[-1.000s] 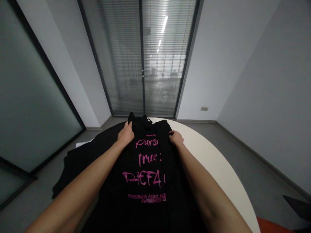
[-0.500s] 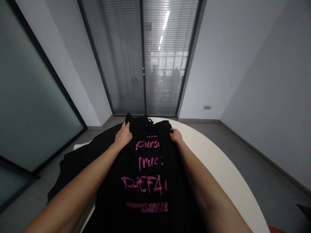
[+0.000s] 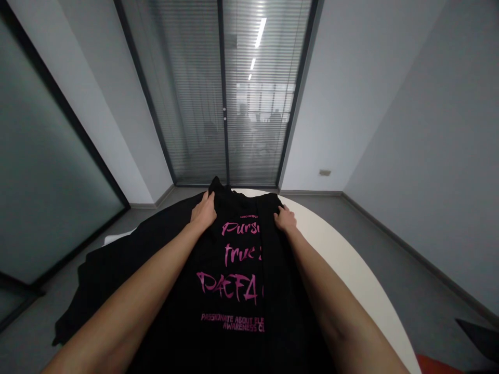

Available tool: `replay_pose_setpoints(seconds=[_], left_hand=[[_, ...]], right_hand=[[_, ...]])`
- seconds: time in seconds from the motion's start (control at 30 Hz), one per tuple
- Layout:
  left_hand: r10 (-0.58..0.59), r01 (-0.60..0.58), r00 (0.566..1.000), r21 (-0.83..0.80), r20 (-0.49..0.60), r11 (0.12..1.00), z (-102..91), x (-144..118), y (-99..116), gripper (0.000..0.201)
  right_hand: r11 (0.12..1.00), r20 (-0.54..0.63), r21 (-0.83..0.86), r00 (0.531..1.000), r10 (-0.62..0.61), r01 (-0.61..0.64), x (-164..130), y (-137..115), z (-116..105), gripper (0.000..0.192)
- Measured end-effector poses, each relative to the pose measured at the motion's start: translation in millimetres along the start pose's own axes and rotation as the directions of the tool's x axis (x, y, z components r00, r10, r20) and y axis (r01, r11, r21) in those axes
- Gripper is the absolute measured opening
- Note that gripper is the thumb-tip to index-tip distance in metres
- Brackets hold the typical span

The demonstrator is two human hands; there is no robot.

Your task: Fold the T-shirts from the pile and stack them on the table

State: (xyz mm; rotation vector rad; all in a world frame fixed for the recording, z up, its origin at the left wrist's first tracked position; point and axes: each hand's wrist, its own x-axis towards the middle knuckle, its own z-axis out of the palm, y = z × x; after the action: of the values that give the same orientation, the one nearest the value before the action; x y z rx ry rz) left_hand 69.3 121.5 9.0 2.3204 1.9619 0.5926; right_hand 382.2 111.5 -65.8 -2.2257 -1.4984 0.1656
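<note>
A black T-shirt (image 3: 234, 270) with pink lettering lies spread on a round white table (image 3: 351, 270), its right side folded over the print. My left hand (image 3: 203, 212) rests on the cloth by the shirt's far left shoulder, fingers closed on the fabric near the collar. My right hand (image 3: 285, 219) grips the folded edge at the far right shoulder. Both forearms reach out over the shirt.
More black cloth (image 3: 113, 265) hangs over the table's left side. Beyond the table stand glass doors with blinds (image 3: 226, 93), grey walls and grey floor. Something orange-red (image 3: 432, 363) shows at the lower right corner.
Both hands and the shirt's top edge have shifted slightly right and away from me. The fabric looks smoother and the view has tilted a little.
</note>
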Motion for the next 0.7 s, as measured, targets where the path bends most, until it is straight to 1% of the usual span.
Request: replay_pose_setpoints(seconds=[0.07,0.13,0.17,0.23,0.3,0.33,0.47,0.5,0.53,0.57,0.6,0.63,0.67,0.7], left_hand=[[-0.015,0.015,1.000,0.005,0.010,1.000,0.3,3,0,0.069],[-0.024,0.024,1.000,0.011,0.013,1.000,-1.5,4,3,0.066],[-0.023,0.023,1.000,0.013,0.007,1.000,-2.9,3,6,0.064],[-0.005,0.005,1.000,0.019,-0.018,1.000,-5.5,0,14,0.061],[0.029,-0.028,0.999,0.026,-0.044,0.999,-6.7,-6,25,0.060],[0.048,-0.047,0.997,0.030,-0.053,0.998,-6.3,-9,32,0.060],[0.133,-0.131,0.990,0.058,-0.041,0.990,0.3,-22,52,0.065],[0.161,-0.159,0.987,0.062,-0.022,0.985,2.7,-25,55,0.065],[0.189,-0.188,0.982,0.059,0.001,0.980,5.0,-28,58,0.065],[0.213,-0.214,0.977,0.050,0.025,0.975,7.0,-31,59,0.062],[0.234,-0.236,0.971,0.035,0.048,0.971,8.7,-34,60,0.058],[0.249,-0.250,0.966,0.017,0.066,0.968,9.8,-38,60,0.055],[0.257,-0.257,0.964,-0.004,0.072,0.966,10.3,-42,60,0.052],[0.259,-0.258,0.964,-0.026,0.067,0.966,10.4,-46,59,0.050]], right_hand=[[0.999,0.007,-0.036,1.000,-0.015,0.016,-6,-1,1,0.046],[0.996,0.001,-0.055,0.997,-0.073,0.073,-12,-5,1,0.043],[0.993,0.004,-0.037,0.994,-0.112,0.112,-14,-9,-1,0.041],[0.978,0.030,0.112,0.983,-0.180,0.176,-19,-18,-3,0.040],[0.927,0.074,0.323,0.971,-0.227,0.192,-22,-32,-4,0.040],[0.897,0.094,0.398,0.965,-0.246,0.191,-22,-40,-4,0.040],[0.801,0.164,0.572,0.933,-0.319,0.173,-23,-80,5,0.048],[0.768,0.185,0.622,0.926,-0.330,0.149,-24,-90,9,0.053],[0.718,0.216,0.689,0.919,-0.329,0.095,-25,-99,12,0.057],[0.617,0.273,0.787,0.906,-0.323,-0.016,-26,-107,15,0.061],[0.533,0.320,0.838,0.893,-0.315,-0.113,-27,-115,17,0.062],[0.454,0.359,0.870,0.879,-0.313,-0.193,-29,-121,20,0.063],[0.397,0.383,0.884,0.869,-0.313,-0.246,-31,-127,22,0.063],[0.376,0.386,0.889,0.869,-0.311,-0.261,-33,-131,23,0.062]])
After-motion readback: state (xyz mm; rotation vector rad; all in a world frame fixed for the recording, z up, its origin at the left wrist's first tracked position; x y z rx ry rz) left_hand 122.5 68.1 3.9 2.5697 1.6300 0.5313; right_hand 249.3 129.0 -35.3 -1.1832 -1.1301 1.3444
